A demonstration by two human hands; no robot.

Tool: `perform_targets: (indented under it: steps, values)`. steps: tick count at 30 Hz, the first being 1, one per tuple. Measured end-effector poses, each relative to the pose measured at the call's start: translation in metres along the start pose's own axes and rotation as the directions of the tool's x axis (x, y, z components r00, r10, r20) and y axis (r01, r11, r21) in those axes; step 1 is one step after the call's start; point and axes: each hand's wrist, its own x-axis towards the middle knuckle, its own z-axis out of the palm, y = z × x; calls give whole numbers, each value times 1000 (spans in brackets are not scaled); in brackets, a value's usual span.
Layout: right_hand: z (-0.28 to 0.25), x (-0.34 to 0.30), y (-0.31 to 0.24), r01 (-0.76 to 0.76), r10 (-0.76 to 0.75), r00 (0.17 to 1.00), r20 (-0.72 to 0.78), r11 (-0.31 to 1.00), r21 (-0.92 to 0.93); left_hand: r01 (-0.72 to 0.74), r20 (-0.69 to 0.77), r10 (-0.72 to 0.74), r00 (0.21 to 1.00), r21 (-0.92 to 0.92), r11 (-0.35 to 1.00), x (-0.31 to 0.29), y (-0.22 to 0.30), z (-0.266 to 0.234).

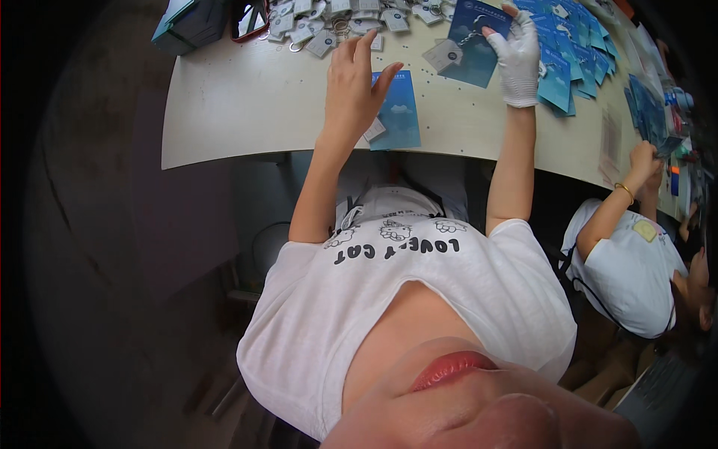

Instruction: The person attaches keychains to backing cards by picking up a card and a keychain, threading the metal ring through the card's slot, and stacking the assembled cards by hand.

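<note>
My left hand is bare, its fingers stretched and the thumb apart, with nothing held. Beside it on the table lies a blue card with a pale cloud print, and a white square tag rests at that card's lower left. My right hand wears a white glove that leaves the thumb tip and a fingertip bare. It grips the right edge of a darker blue card. A keychain with a white house-shaped tag and silver chain hangs across this card. How the chain is fastened cannot be made out.
White-tagged keychains are heaped along the far edge. Blue cards pile up at the far right. A dark box and a red-rimmed phone-like object stand far left. At right, a co-worker's hands hold blue packets.
</note>
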Motion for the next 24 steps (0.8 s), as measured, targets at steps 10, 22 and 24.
perform_targets:
  steps: [10, 22, 24]
  values:
    - [-96, 35, 12, 66, -373, 912, 170, -277, -958, 23, 239, -53, 970, 128, 992, -74, -23, -32]
    - [67, -79, 27, 401, 291, 786, 546, 432, -808, 60, 101, -110, 989, 405, 912, -51, -22, -29]
    - [61, -80, 32, 500, 161, 756, 635, 485, -718, 74, 207, -178, 962, 429, 900, -63, 5, -23]
